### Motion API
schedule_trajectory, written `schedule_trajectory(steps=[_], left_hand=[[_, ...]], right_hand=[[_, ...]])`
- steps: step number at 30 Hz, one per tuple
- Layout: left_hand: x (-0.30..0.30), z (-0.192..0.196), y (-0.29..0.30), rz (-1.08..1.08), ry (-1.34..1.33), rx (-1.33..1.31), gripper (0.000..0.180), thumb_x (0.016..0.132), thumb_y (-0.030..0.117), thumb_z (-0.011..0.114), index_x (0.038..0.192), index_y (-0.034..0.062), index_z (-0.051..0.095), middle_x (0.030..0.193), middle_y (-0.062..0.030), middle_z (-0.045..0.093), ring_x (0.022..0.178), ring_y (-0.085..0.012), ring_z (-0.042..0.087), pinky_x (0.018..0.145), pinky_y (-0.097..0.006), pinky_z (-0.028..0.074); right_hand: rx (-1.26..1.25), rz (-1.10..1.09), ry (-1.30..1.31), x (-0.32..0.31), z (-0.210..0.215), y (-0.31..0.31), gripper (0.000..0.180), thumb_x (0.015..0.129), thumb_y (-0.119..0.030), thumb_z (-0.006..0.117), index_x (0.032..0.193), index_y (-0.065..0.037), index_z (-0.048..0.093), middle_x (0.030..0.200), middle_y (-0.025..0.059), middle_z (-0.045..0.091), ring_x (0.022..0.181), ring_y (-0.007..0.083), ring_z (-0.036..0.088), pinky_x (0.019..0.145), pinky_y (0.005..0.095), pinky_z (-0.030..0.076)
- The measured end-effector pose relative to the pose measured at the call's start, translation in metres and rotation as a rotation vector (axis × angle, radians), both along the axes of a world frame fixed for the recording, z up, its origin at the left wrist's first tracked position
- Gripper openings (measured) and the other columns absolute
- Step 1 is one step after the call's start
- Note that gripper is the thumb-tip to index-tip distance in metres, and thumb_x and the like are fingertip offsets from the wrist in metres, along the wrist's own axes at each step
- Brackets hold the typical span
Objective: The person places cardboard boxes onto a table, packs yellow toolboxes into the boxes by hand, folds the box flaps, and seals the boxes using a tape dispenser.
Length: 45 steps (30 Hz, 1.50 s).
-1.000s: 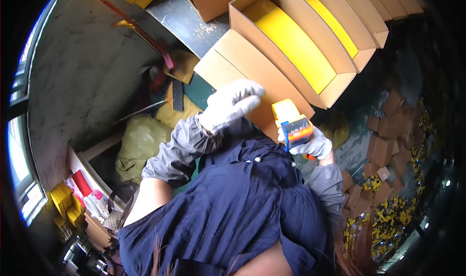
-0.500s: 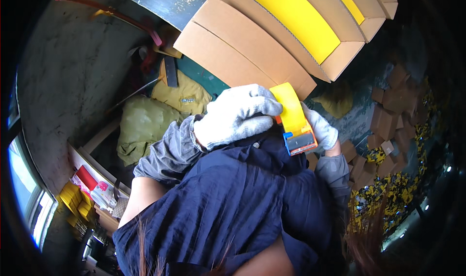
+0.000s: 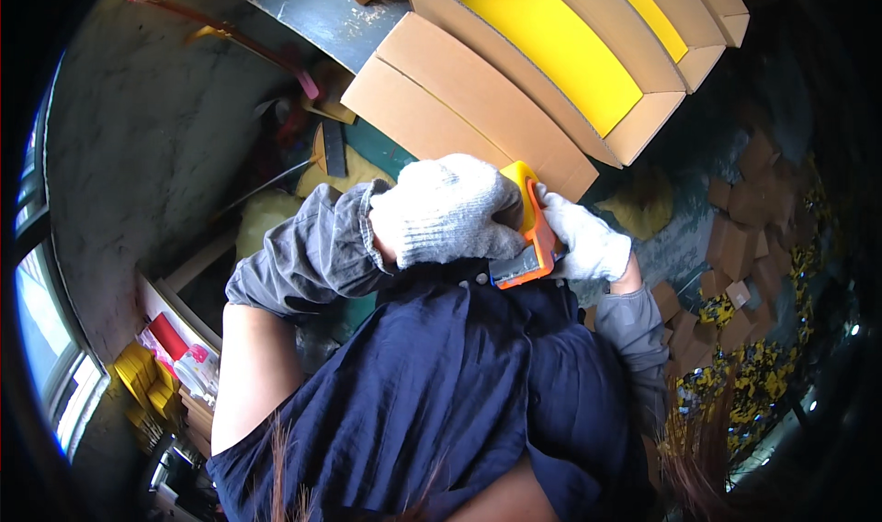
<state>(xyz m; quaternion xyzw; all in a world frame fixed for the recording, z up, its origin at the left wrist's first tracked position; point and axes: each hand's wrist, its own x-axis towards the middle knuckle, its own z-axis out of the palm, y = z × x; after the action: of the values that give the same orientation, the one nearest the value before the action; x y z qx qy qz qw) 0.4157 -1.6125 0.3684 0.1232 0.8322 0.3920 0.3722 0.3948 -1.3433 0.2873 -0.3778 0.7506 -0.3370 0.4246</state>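
Note:
Both my hands wear white knit gloves and meet in front of my chest. Between them is an orange tape dispenser (image 3: 542,237) loaded with a roll of yellow tape (image 3: 521,175). My right hand (image 3: 588,237) grips the dispenser from its right side, fingers closed round the frame. From the other side my left hand (image 3: 450,209) presses against the roll with curled fingers, and the fingertips are partly hidden behind the glove. The dark front end of the dispenser points down toward my dark blue garment. Just beyond the hands lies the flap of an open cardboard box (image 3: 478,108).
Several open cardboard boxes stand in a row at the top, with yellow sheets (image 3: 560,53) inside. Small cardboard pieces (image 3: 744,237) and yellow scraps (image 3: 744,402) are heaped at the right. A long red-handled tool (image 3: 220,39) leans at the upper left, near a yellowish cloth (image 3: 344,173).
The dispenser has turned and shifted slightly left, showing more of its orange side. My left hand has curled closer round the roll, its elbow swinging outward. My right hand shows more fully.

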Motion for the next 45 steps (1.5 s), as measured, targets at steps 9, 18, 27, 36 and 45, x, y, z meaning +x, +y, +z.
schedule_trajectory(steps=[9, 18, 27, 36, 45], left_hand=[[0.006, -0.016, -0.008, 0.221, 0.129, 0.019, 0.023, 0.084, 0.025, 0.072, 0.097, 0.0065, 0.073, 0.083, -0.0133, 0.072, 0.078, -0.0268, 0.071, 0.071, -0.037, 0.054], [-0.002, -0.082, -0.037, 0.659, -0.702, 0.733, 0.048, 0.101, 0.047, 0.053, 0.106, 0.0023, 0.072, 0.093, -0.0080, 0.072, 0.081, -0.0178, 0.068, 0.079, -0.033, 0.056], [0.002, -0.083, -0.049, 0.730, -0.397, 0.660, 0.029, 0.091, 0.028, 0.073, 0.104, 0.0024, 0.072, 0.091, -0.0030, 0.072, 0.080, -0.0102, 0.065, 0.074, -0.027, 0.054], [-0.053, -0.086, -0.165, 0.782, 0.074, 0.112, 0.030, 0.090, 0.032, 0.069, 0.093, 0.0019, 0.075, 0.078, -0.0038, 0.071, 0.068, -0.0109, 0.065, 0.065, -0.027, 0.052], [-0.089, -0.118, -0.195, 0.783, 0.001, -0.175, 0.026, 0.082, 0.031, 0.071, 0.082, 0.0059, 0.075, 0.068, -0.0031, 0.068, 0.065, -0.0130, 0.064, 0.065, -0.030, 0.050]], right_hand=[[-0.077, -0.034, -0.142, -0.014, -0.008, -0.013, 0.087, 0.063, -0.027, 0.088, 0.137, 0.000, 0.051, 0.136, 0.0240, 0.054, 0.128, 0.0392, 0.051, 0.110, 0.0401, 0.039], [-0.060, -0.109, -0.449, -0.022, -0.019, -0.020, 0.094, 0.060, -0.014, 0.091, 0.140, 0.000, 0.045, 0.126, 0.0075, 0.062, 0.115, 0.0160, 0.057, 0.105, 0.0331, 0.043], [-0.033, -0.218, -0.662, -0.033, -0.001, -0.048, 0.064, 0.068, -0.027, 0.086, 0.121, -0.002, 0.061, 0.100, 0.0083, 0.072, 0.092, 0.0187, 0.070, 0.087, 0.0336, 0.055], [0.117, -0.326, -0.767, -0.068, 0.033, -0.058, 0.059, 0.081, -0.043, 0.076, 0.119, -0.001, 0.061, 0.088, 0.0077, 0.070, 0.075, 0.0150, 0.067, 0.071, 0.0288, 0.054], [0.292, -0.477, -0.759, -0.069, 0.032, -0.048, 0.045, 0.085, -0.032, 0.072, 0.115, -0.001, 0.061, 0.088, 0.0079, 0.068, 0.074, 0.0170, 0.070, 0.071, 0.0301, 0.056]])
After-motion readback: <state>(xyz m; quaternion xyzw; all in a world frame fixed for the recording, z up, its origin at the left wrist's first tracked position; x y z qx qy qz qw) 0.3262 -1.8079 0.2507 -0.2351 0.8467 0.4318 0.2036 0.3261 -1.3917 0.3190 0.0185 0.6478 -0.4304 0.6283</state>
